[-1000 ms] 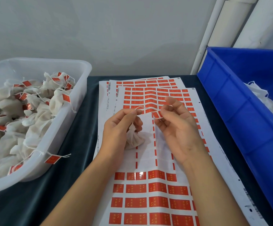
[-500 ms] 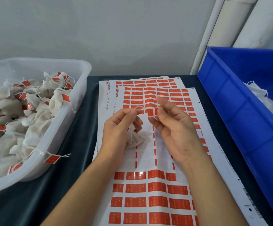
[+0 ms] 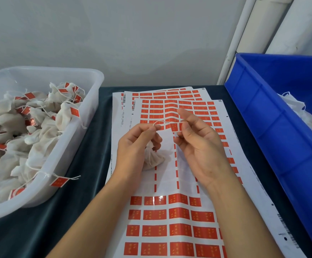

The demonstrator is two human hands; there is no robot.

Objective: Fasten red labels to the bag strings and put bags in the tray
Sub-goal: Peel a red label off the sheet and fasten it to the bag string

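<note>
My left hand (image 3: 137,144) pinches the white string (image 3: 159,122) of a small white cloth bag (image 3: 152,159), which hangs under my fingers over the label sheet (image 3: 170,216). My right hand (image 3: 198,144) pinches a red label (image 3: 175,127) at the string's free end, between thumb and forefinger. Both hands are raised a little above the sheet. The clear plastic tray (image 3: 88,116) at the left holds several bags with red labels on their strings.
A blue crate (image 3: 274,138) with white unlabelled bags (image 3: 300,112) stands at the right. More label sheets (image 3: 162,94) lie stacked at the back on the dark cloth (image 3: 88,183). One labelled string (image 3: 60,181) hangs over the tray's near rim. White pipes rise at the back right.
My right hand has carried the red label left to the string's end and closed thumb and forefinger on it. My left hand has kept its hold on the string.
</note>
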